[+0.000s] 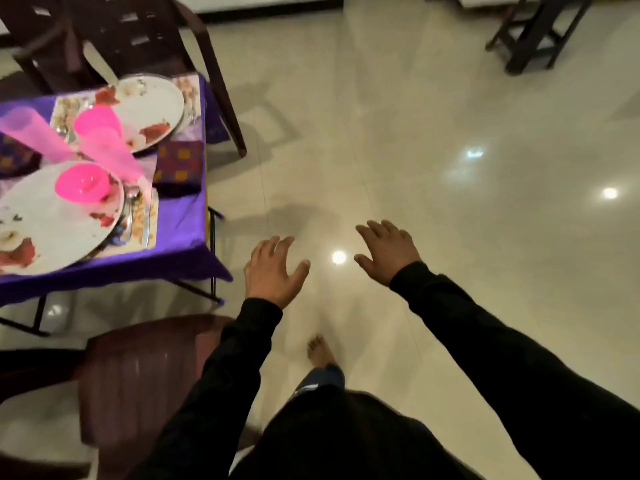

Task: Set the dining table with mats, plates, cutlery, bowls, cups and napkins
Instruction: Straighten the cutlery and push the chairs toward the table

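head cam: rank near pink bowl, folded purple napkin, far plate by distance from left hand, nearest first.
From the left hand:
1. Folded purple napkin, near the table's right edge.
2. Near pink bowl, on the closer plate; close to the napkin's distance.
3. Far plate, table's back corner.

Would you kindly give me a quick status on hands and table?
Left hand and right hand open, empty, over floor. Table at left holds plates, pink bowls, cups. Brown chair stands between.

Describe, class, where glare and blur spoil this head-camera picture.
Head view: ceiling lamps glare off the glossy floor, one bright spot between the left hand and right hand; the pink tumblers on the table smear with motion blur; wide-angle distortion bends the chair legs.
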